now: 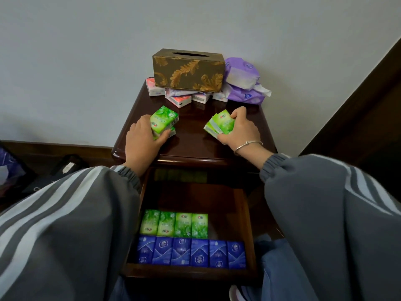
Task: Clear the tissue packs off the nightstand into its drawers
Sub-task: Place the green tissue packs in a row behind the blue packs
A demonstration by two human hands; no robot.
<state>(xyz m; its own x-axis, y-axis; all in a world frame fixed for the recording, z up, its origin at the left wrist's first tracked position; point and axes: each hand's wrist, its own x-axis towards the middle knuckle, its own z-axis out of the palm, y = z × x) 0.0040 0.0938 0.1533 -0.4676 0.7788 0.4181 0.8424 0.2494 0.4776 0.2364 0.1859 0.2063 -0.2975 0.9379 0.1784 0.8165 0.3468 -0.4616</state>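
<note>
Green film-wrapped pocket tissue packs (pixel 163 121) lie near the front edge of the dark wooden nightstand (pixel 191 140), a small stack, perhaps two, clasped by the curled left hand (pixel 142 139) and another by the right hand (pixel 239 130). Likely light, soft, slick; pinch across the long sides.

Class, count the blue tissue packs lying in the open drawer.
6 blue tissue packs, side by side in one row along the front of the open wooden drawer, just before the green packs. Others may lie hidden underneath.
</note>
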